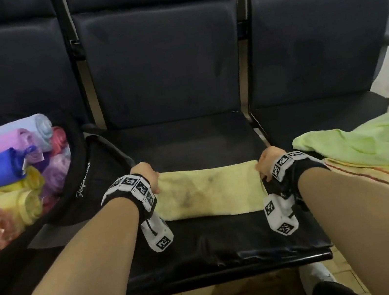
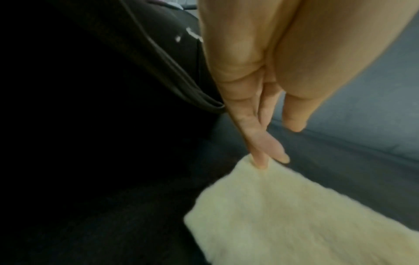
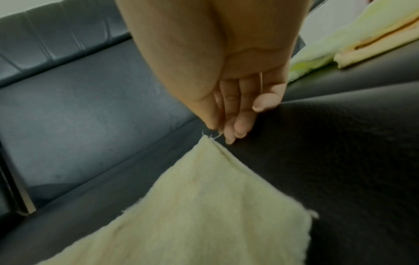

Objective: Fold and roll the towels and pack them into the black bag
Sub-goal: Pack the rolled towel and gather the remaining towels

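Bag (image 1: 83, 181) left – green towel (image 1: 368, 144) right of seat (image 1: 186, 138)

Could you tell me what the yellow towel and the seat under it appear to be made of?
Yellow towel: seemingly terry cloth, matte, with fuzzy pile and frayed threads at its corner. Seat: probably leather or vinyl over padding, smooth, dark and slightly glossy, with a fine grain in the right wrist view.

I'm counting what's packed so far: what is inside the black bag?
The black bag holds rolled towels: light blue, lilac, royal blue, pink, purple, yellow and peach ones show at its mouth. Anything deeper inside is covered by these rolls and the bag's wall, so the full count stays unknown.
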A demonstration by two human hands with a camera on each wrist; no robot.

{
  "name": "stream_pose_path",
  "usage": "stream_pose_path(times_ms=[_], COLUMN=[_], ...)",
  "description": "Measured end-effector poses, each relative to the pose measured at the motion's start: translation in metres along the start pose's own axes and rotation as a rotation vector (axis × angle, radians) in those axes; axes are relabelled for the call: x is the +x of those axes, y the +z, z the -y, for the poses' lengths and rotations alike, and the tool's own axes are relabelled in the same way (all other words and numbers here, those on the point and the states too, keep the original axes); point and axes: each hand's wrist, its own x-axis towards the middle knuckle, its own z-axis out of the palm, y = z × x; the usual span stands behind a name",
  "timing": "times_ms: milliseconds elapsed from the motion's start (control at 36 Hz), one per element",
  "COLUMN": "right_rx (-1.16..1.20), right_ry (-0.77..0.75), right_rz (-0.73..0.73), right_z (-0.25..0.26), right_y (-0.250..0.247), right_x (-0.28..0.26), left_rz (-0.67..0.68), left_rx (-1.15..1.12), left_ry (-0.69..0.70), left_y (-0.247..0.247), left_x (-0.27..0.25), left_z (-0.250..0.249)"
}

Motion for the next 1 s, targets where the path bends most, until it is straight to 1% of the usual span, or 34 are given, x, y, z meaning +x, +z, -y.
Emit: stream_pose_path(times_ms=[28, 83, 139, 194, 250, 278, 306, 361, 389, 417, 444, 472, 528, 583, 639, 667, 694, 750, 778, 806, 833, 861, 889, 917, 944, 1000], right_rx=[0.008, -0.018, -0.061, -0.069, -0.066, -0.098, -0.141, -0.208, -0.27, -0.344, -0.435, -0.498, -0.588, -0.668, -0.701, -0.696, -0.705, -0.722, -0.736, -0.768, -0.776, -0.75, -0.713, -0.66, -0.603, -0.464], right_ry=[0.008, 0.042, 0.056, 0.051, 0.01, -0.02, -0.053, -0.104, -0.105, -0.096, -0.066, -0.068, -0.09, -0.074, -0.033, -0.018, -0.018, -0.03, -0.035, -0.045, -0.024, 0.004, 0.004, -0.013, -0.035, -0.137], right_rz=[-0.024, -0.075, -0.113, -0.132, -0.121, -0.105, -0.066, 0.037, 0.096, 0.148, 0.189, 0.199, 0.198, 0.191, 0.257, 0.29, 0.339, 0.367, 0.385, 0.441, 0.513, 0.6, 0.686, 0.739, 0.73, 0.699], right_z=[0.0, 0.001, 0.003, 0.006, 0.009, 0.011, 0.012, 0.012, 0.011, 0.009, 0.009, 0.007, 0.006, -0.005, -0.013, -0.01, -0.001, 0.014, 0.018, 0.023, 0.026, 0.027, 0.027, 0.028, 0.028, 0.028], right_y=[0.001, 0.001, 0.001, 0.0, -0.001, -0.001, -0.001, 0.003, 0.006, 0.009, 0.012, 0.013, 0.018, 0.031, 0.04, 0.037, 0.028, 0.016, 0.015, 0.013, 0.015, 0.017, 0.018, 0.019, 0.021, 0.025], right_x=[-0.001, -0.003, -0.007, -0.012, -0.018, -0.023, -0.028, -0.035, -0.039, -0.039, -0.043, -0.048, -0.052, -0.033, -0.01, -0.012, -0.033, -0.066, -0.069, -0.071, -0.071, -0.066, -0.063, -0.06, -0.058, -0.057], left_rz=[-0.014, -0.061, -0.051, -0.086, -0.084, -0.038, 0.042, 0.268, 0.364, 0.432, 0.47, 0.479, 0.438, 0.4, 0.353, 0.332, 0.323, 0.322, 0.318, 0.307, 0.295, 0.285, 0.284, 0.286, 0.281, 0.262], left_rx=[0.017, -0.049, -0.129, -0.184, -0.15, -0.125, -0.098, -0.002, 0.06, 0.114, 0.149, 0.17, 0.192, 0.271, 0.36, 0.385, 0.404, 0.428, 0.421, 0.409, 0.398, 0.386, 0.378, 0.376, 0.382, 0.427], left_ry=[0.017, 0.026, 0.045, 0.134, 0.224, 0.259, 0.288, 0.308, 0.294, 0.272, 0.247, 0.228, 0.217, 0.24, 0.27, 0.279, 0.28, 0.285, 0.296, 0.317, 0.332, 0.341, 0.351, 0.358, 0.371, 0.374], left_y=[0.003, 0.007, 0.012, 0.011, 0.007, 0.006, 0.004, 0.003, 0.006, 0.009, 0.013, 0.017, 0.024, 0.027, 0.028, 0.029, 0.031, 0.037, 0.041, 0.044, 0.047, 0.049, 0.051, 0.053, 0.056, 0.058], left_x=[0.004, 0.008, 0.011, 0.006, -0.002, -0.006, -0.016, -0.031, -0.037, -0.042, -0.046, -0.049, -0.052, -0.051, -0.046, -0.043, -0.038, -0.031, -0.026, -0.021, -0.018, -0.013, -0.009, -0.004, 0.001, 0.009], left_z=[0.001, 0.002, 0.001, 0.001, 0.0, 0.001, -0.001, -0.003, -0.002, -0.001, 0.0, 0.001, 0.0, -0.004, -0.009, -0.011, -0.013, -0.018, -0.021, -0.024, -0.028, -0.031, -0.033, -0.036, -0.039, -0.046])
